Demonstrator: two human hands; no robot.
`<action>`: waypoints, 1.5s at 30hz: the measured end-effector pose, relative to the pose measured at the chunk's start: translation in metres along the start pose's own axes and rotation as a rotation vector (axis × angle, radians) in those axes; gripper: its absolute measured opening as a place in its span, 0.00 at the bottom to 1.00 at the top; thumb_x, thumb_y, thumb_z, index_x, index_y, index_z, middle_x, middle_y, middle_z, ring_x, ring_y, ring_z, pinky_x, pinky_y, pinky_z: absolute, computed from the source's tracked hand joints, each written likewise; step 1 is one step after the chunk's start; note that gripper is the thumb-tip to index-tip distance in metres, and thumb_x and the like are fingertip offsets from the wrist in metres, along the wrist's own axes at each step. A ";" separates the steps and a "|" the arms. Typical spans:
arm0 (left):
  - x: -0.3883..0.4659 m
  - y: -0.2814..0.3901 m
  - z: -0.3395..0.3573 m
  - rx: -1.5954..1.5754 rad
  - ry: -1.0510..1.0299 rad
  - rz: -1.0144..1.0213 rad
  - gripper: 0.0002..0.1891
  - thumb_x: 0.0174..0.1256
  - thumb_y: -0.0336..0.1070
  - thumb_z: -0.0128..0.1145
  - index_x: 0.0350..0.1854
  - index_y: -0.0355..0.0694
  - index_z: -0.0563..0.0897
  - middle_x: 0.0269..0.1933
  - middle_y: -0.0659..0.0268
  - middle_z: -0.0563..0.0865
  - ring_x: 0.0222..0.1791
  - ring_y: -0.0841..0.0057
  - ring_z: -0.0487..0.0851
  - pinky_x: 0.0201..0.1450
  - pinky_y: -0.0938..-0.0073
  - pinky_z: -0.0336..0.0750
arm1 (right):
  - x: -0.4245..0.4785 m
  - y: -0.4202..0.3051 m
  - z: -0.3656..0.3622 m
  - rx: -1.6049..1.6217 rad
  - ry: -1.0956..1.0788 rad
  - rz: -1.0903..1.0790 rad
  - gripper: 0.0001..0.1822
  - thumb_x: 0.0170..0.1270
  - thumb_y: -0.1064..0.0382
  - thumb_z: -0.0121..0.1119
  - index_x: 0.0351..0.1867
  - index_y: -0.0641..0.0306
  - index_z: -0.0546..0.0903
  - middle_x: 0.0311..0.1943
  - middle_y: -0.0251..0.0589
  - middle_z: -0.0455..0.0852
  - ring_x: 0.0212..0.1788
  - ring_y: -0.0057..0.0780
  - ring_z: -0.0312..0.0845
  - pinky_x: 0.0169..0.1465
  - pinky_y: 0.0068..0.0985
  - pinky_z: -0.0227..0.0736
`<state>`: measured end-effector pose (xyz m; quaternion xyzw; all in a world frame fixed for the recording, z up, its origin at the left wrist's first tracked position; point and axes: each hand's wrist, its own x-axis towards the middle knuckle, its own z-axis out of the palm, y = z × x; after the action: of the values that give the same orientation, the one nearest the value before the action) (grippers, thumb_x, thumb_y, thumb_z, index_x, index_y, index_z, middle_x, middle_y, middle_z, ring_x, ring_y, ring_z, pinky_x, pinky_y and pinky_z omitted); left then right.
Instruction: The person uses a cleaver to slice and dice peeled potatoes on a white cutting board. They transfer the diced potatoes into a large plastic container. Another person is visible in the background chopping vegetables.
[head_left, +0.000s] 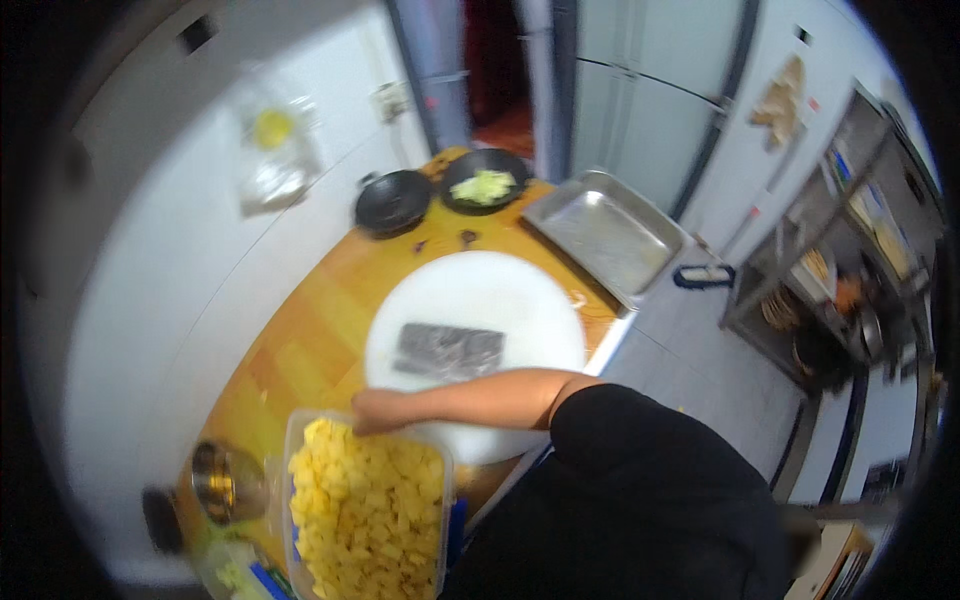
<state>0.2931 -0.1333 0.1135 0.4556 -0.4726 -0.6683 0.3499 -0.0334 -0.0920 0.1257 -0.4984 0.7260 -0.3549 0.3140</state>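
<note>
My right hand (379, 412) is at the far rim of a clear plastic container (448, 480), its fingers closed over the edge; blur hides the fingertips. Diced yellow pieces (367, 510), apparently potato, fill the container. My bare forearm crosses over the near part of a round white cutting board (480, 289). On that board lies a flat grey rectangular blade (450, 349), which looks like a cleaver's; no handle shows. My left hand is out of view.
Two black bowls or pans stand at the back, one empty (394, 201), one with pale green pieces (484, 187). A steel tray (607, 229) sits at the right table edge. A metal bowl (217, 480) is left of the container. Steel shelves (825, 277) stand right.
</note>
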 end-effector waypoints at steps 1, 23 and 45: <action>-0.001 0.000 0.019 0.022 -0.062 -0.009 0.23 0.62 0.39 0.52 0.57 0.31 0.73 0.50 0.54 0.79 0.49 0.64 0.79 0.47 0.66 0.76 | -0.019 0.009 0.006 0.028 0.061 -0.007 0.19 0.48 0.55 0.60 0.25 0.77 0.80 0.24 0.58 0.82 0.27 0.47 0.80 0.31 0.40 0.72; -0.398 -0.017 0.371 0.432 -1.094 -0.052 0.22 0.58 0.33 0.52 0.55 0.29 0.73 0.46 0.54 0.82 0.43 0.65 0.82 0.42 0.70 0.77 | -0.779 0.015 -0.195 0.512 1.242 0.240 0.18 0.56 0.58 0.64 0.40 0.70 0.77 0.27 0.40 0.82 0.30 0.23 0.78 0.34 0.24 0.73; -0.798 -0.202 0.778 0.563 -2.197 -0.322 0.21 0.57 0.24 0.49 0.55 0.30 0.76 0.45 0.62 0.83 0.40 0.78 0.82 0.41 0.80 0.76 | -1.191 0.063 -0.038 0.601 2.726 0.836 0.14 0.64 0.55 0.58 0.34 0.66 0.82 0.29 0.35 0.82 0.30 0.21 0.74 0.35 0.21 0.68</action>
<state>-0.1739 0.8894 0.2506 -0.2570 -0.5921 -0.6128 -0.4559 0.2689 1.0590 0.2157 0.5446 0.4438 -0.5627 -0.4358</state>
